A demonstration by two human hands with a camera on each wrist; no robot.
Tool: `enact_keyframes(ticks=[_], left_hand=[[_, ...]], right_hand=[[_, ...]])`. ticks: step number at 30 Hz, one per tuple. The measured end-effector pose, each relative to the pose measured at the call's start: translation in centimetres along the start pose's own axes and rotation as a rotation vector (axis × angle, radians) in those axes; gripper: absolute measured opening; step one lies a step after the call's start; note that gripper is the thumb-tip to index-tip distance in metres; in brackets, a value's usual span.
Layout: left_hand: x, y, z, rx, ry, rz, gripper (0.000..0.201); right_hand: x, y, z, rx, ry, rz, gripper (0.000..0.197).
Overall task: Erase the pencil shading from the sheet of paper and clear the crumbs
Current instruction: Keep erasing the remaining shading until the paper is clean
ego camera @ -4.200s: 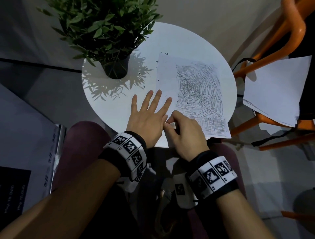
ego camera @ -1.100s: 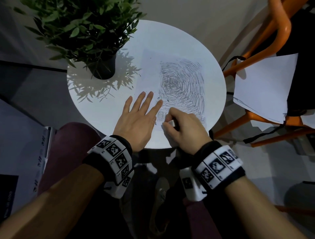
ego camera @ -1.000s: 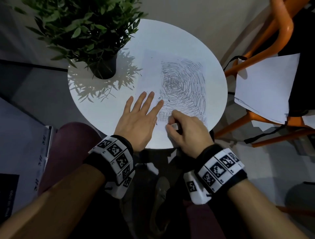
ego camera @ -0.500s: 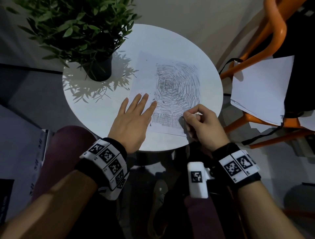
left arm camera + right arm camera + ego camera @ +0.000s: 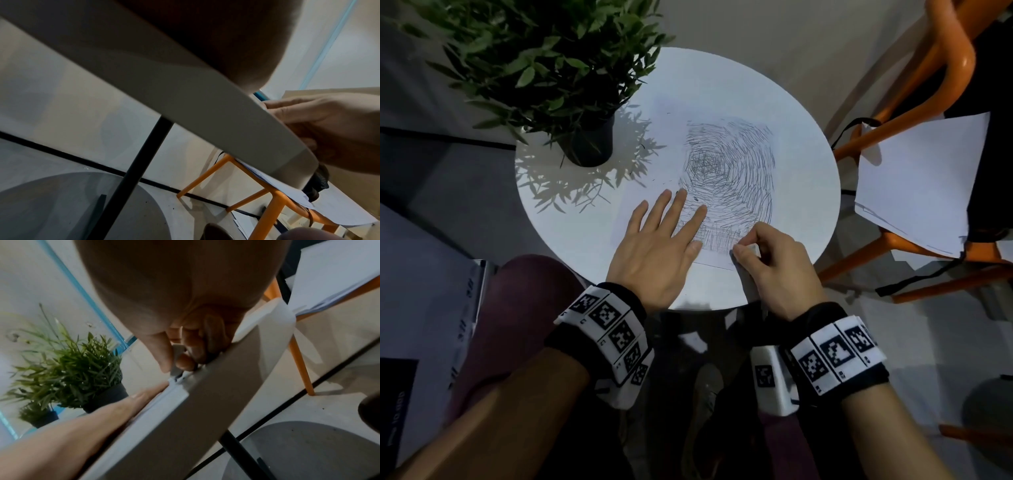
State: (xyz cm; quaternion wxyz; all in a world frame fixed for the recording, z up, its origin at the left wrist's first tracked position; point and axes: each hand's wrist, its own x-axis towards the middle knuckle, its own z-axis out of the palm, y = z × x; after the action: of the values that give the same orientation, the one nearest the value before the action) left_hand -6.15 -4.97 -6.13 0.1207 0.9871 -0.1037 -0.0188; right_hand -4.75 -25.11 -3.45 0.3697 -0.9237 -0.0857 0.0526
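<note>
- While half a second ago the right hand [image 5: 779, 265] worked at the sheet's near right corner, it now sits a little further left along the near edge, pinching a small pale rubber eraser [image 5: 748, 247] between thumb and curled fingers; in the right-wrist view the eraser [image 5: 178, 361] meets the paper by the table rim.
- Compared with four seconds ago, the near band of the dense grey pencil shading [image 5: 729, 181] looks fainter. My reading: erasing has barely begun, since the spiral mass towards 12 o'clock is intact.
- At 9 o'clock of the eraser, the left hand [image 5: 659, 250] lies flat with fingers straight and spread, pressing the white sheet of paper [image 5: 654, 192] down as it did before, gripping nothing.
- Small dark crumbs [image 5: 695, 198] lie just off the left fingertips, with a few more towards 11 o'clock; clearing them is not yet started.
- The sheet lies on a round white tabletop [image 5: 808, 164], right of centre, its near edge close to the rim at 6 o'clock.
- At 10 o'clock on the table stands a leafy green plant in a dark pot [image 5: 589, 144], casting sharp shadows.
- At 3 o'clock, off the table, an orange tubular chair [image 5: 955, 58] carries loose white sheets [image 5: 917, 185].
- Grey floor and a pale wall surround the table.
</note>
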Motion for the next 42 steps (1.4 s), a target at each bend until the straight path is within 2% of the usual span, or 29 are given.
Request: enact_keyframes(ticks=[2,5,6,10,12,15,19,26,32,35,37,42], left_hand=[[0.0,0.1,0.1,0.011,-0.027,0.001,0.067],[0.0,0.2,0.3,0.047,-0.022,0.006,0.065],[0.0,0.2,0.2,0.055,-0.016,0.003,0.063],[0.0,0.4,0.2,0.073,-0.009,-0.005,0.062],[0.0,0.5,0.2,0.077,-0.005,-0.004,0.063],[-0.1,0.5,0.2,0.075,-0.003,-0.006,0.063],[-0.1,0.5,0.1,0.058,0.002,-0.004,0.062],[-0.1,0.4,0.1,0.054,0.003,-0.005,0.061],[-0.1,0.4,0.2,0.053,0.009,-0.006,0.06],[-0.1,0.4,0.4,0.04,0.006,-0.005,0.059],[-0.1,0.3,0.5,0.026,0.012,-0.005,0.06],[0.4,1.4,0.4,0.031,0.009,-0.052,0.063]], right_hand=[[-0.2,-0.2,0.0,0.005,-0.023,-0.023,0.016],[-0.2,-0.9,0.6,0.05,-0.047,-0.054,0.014],[0.0,-1.1,0.9,0.155,-0.04,-0.029,0.014],[1.3,-1.8,1.4,0.869,-0.059,0.2,0.014],[2.1,-1.9,1.3,0.936,-0.062,0.251,0.017],[3.1,-1.9,0.6,0.884,-0.123,0.279,0.019],[4.7,-1.4,0.1,0.692,-0.178,0.185,0.02],[5.2,-1.1,0.4,0.799,-0.077,0.124,0.025],[4.5,0.3,0.0,0.785,-0.048,0.16,0.023],[3.8,0.6,-1.0,0.608,-0.023,0.156,0.014],[3.1,0.9,-1.8,0.435,-0.009,0.142,0.018],[0.9,0.1,-2.3,-0.193,-0.035,0.015,0.019]])
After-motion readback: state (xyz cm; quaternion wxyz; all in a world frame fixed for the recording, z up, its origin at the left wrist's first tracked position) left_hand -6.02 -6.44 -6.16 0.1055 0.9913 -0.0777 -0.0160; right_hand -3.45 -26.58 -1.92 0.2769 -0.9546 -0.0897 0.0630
